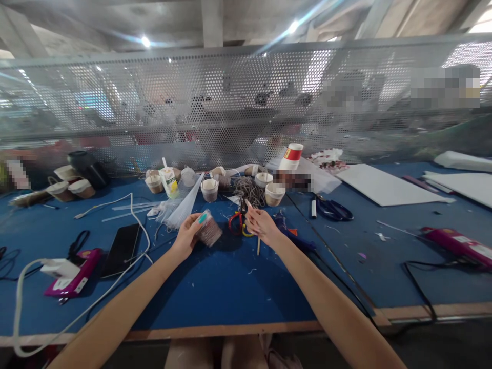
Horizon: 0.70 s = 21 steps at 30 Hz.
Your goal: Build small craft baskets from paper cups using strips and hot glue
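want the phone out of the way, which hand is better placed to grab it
Left, I'd judge: the left hand is nearer the phone, on its own side, though it holds a small brownish piece it would likely set down first. The right hand would reach across.

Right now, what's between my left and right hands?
The head view shows the brownish block your left hand holds, then a red handle and a yellow handle.

A perforated metal screen [215,113] backs the blue table [230,300] under bright ceiling lights [294,26]
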Tool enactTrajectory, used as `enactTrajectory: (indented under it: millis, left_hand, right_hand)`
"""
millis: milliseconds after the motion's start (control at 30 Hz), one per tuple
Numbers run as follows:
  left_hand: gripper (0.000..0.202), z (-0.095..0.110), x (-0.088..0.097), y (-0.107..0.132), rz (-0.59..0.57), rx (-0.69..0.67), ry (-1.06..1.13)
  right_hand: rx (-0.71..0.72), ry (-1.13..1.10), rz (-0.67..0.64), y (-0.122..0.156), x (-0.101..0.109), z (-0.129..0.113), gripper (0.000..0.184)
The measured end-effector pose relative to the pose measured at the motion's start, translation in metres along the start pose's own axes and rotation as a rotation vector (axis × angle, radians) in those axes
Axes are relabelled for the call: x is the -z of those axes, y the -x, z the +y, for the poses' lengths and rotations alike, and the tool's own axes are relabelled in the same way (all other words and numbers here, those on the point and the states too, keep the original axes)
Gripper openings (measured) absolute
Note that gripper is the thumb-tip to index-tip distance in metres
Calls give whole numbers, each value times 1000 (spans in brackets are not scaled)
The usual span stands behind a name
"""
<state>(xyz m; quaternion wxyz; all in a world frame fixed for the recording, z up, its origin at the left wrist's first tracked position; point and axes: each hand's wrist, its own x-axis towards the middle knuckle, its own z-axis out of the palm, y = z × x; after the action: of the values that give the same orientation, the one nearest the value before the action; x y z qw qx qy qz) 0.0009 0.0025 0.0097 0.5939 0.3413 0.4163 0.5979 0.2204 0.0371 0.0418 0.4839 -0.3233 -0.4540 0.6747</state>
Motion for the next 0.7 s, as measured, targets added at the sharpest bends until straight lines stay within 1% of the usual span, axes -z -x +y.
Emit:
enactTrajectory:
  millis: [67,167,233,267,300,333,367,433,467,533,633,700]
  left_hand:
    - [42,0,0,0,-3,-3,-6]
    - [43,1,-1,2,-19,-14,-28]
    - [43,0,-1,3,-41,-14,-42]
    - [44,0,-1,4,-55,-11,-47]
    - [44,-1,-1,4,-70,-6,-51]
    - [44,-1,-1,5,-87,-1,-52]
    - [44,-2,-2,5,-102,2,-50]
    - [43,-2,-2,6,-133,3,-35]
    - [43,-2,-2,6,-146,3,-23]
    - [44,-3,-2,7,-167,5,1]
    - [47,-3,-2,6,-197,9,22]
    - [48,-3,-1,6,-221,17,27]
  right_hand:
    - [45,65,39,0,1,2,50]
    - [119,169,164,-2,3,5,54]
    - [137,240,243,-3,3,6,49]
    - [146,269,257,-3,2,5,42]
    - [156,293,247,-3,1,5,34]
    - [172,310,217,-2,0,4,30]
    - [195,322,180,-2,-1,3,36]
    - [250,349,121,0,-4,1,53]
    - [268,362,106,1,-5,1,55]
    - [265,384,105,2,-5,1,50]
    - [192,397,146,2,-4,4,31]
    - [161,365,178,2,-2,5,24]
